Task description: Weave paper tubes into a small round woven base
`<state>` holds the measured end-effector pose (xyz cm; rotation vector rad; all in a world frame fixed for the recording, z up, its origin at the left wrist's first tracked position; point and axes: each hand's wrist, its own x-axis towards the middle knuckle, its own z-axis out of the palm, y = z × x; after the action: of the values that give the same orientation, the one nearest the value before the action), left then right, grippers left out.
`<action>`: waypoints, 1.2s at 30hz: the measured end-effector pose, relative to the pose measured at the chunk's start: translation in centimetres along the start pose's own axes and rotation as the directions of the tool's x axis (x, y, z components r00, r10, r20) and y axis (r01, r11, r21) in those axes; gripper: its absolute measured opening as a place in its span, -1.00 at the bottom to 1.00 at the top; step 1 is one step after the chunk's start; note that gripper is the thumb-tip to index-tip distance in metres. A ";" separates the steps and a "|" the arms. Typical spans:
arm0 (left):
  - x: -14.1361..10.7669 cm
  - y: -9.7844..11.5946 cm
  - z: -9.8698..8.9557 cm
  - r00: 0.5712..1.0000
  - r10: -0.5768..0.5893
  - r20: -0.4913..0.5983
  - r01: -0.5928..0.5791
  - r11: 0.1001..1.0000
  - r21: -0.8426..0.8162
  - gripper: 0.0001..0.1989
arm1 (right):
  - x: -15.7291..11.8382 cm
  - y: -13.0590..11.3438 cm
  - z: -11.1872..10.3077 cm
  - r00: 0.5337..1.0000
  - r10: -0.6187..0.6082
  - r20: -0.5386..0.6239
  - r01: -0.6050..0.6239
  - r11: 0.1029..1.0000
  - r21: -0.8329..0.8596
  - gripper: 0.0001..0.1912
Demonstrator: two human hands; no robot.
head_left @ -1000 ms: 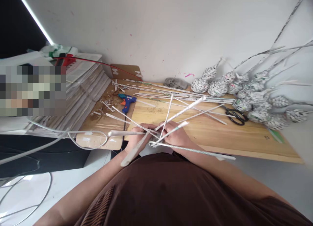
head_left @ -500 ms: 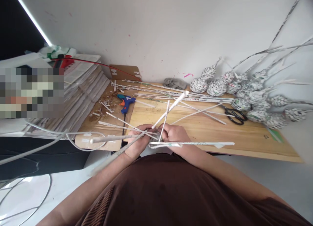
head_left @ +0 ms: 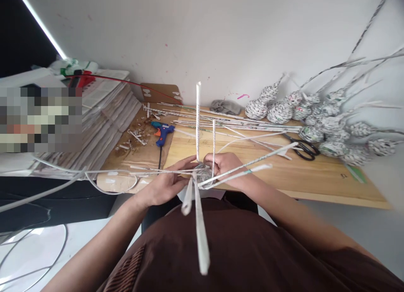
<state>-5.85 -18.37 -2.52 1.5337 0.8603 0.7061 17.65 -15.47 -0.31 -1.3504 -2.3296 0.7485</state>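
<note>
Between my hands, at the table's front edge, is a small round woven piece of rolled newspaper. Several paper tubes stick out of it: some rise upright, others point right, left and toward my body. My left hand lies along its left side with the fingers reaching behind it, gripping the work. Curled at the piece's far right edge, my right hand pinches the weave near an upright tube. The fingertips of both hands are partly hidden behind the tubes.
A blue hot glue gun lies left of the wooden board. Loose paper tubes lie along the back. Black scissors and several woven gourd shapes are at the right. Stacked newspapers stand at the left.
The woven piece has turned in my hands. Its tubes now point in other directions, one upright and two toward my body. My left hand has shifted left and its fingers have straightened.
</note>
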 end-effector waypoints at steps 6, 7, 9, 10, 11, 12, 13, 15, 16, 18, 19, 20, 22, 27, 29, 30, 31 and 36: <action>1.3 -0.4 -0.4 0.966 -0.172 -0.192 0.127 0.966 -0.223 -0.49 | 0.2 -0.8 -0.1 1.000 -0.010 0.008 0.011 0.996 -0.087 -0.81; 1.6 -0.4 -0.3 0.962 -0.197 -0.189 0.154 0.963 -0.222 -0.53 | 0.2 -1.0 -0.1 1.000 0.004 0.015 -0.002 0.994 -0.113 -0.80; 1.9 -0.2 -0.4 0.962 -0.218 -0.162 0.190 0.966 -0.174 -0.59 | 0.2 -1.3 -0.1 0.999 0.024 0.022 -0.021 0.988 -0.153 -0.79; 2.0 -0.1 -0.5 0.967 -0.211 -0.144 0.192 0.972 -0.136 -0.62 | 0.1 -1.4 -0.1 0.999 0.023 0.026 -0.018 0.987 -0.162 -0.80; 2.0 0.0 -0.6 0.974 -0.189 -0.126 0.177 0.979 -0.096 -0.63 | 0.1 -1.5 -0.2 1.000 0.010 0.030 -0.005 0.987 -0.162 -0.80; 2.0 0.0 -0.7 0.981 -0.162 -0.107 0.156 0.986 -0.059 -0.63 | 0.1 -1.5 -0.2 0.999 -0.008 0.034 0.013 0.987 -0.158 -0.81; 2.0 0.0 -0.8 0.987 -0.133 -0.093 0.131 0.991 -0.027 -0.61 | 0.0 -1.5 -0.2 0.999 -0.024 0.040 0.030 0.988 -0.152 -0.81; 2.1 0.2 -0.7 0.993 -0.079 -0.084 0.083 0.996 0.039 -0.55 | 0.0 -1.6 -0.2 0.998 -0.033 0.056 0.041 0.989 -0.142 -0.84; 2.1 0.2 -0.6 0.994 -0.049 -0.097 0.057 0.995 0.083 -0.55 | 0.0 -1.6 -0.2 0.998 -0.022 0.067 0.031 0.989 -0.142 -0.85; 2.3 0.2 -0.3 0.987 0.036 -0.156 -0.007 0.983 0.183 -0.65 | 0.1 -1.6 -0.2 0.997 0.000 0.071 0.012 0.987 -0.161 -0.85; 2.4 0.1 -0.1 0.980 0.078 -0.185 -0.034 0.973 0.229 -0.71 | 0.1 -1.6 -0.2 0.998 -0.002 0.067 0.014 0.984 -0.177 -0.85; 2.5 0.0 0.1 0.971 0.112 -0.213 -0.054 0.963 0.263 -0.74 | 0.2 -1.6 -0.1 0.998 -0.008 0.062 0.020 0.981 -0.193 -0.84; 2.7 -0.4 0.5 0.953 0.140 -0.267 -0.059 0.955 0.289 -0.77 | 0.2 -1.5 0.0 0.998 -0.024 0.058 0.036 0.976 -0.213 -0.81; 3.0 -0.7 0.8 0.971 0.072 -0.229 -0.030 0.983 0.181 -0.75 | 0.2 -1.6 0.0 0.996 -0.026 0.082 0.043 0.973 -0.226 -0.87; 3.1 -0.6 0.8 0.976 0.045 -0.213 -0.004 0.982 0.186 -0.71 | 0.2 -1.8 -0.1 0.996 -0.028 0.087 0.048 0.967 -0.250 -0.87; 3.3 -0.6 0.9 0.974 0.026 -0.227 0.021 0.979 0.201 -0.71 | 0.2 -1.9 -0.1 0.995 -0.031 0.091 0.055 0.962 -0.268 -0.87; 3.4 -0.6 0.9 0.968 0.008 -0.252 0.047 0.976 0.213 -0.74 | 0.2 -1.9 -0.1 0.995 -0.040 0.096 0.066 0.956 -0.285 -0.87; 3.9 -1.4 1.7 0.937 0.022 -0.348 0.034 0.987 0.154 -0.81 | 0.3 -1.6 0.2 0.994 -0.075 0.082 0.097 0.945 -0.311 -0.88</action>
<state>-2.46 -15.93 -4.24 1.5685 1.2110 0.9424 16.29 -15.90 0.44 -1.3536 -2.6304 0.4141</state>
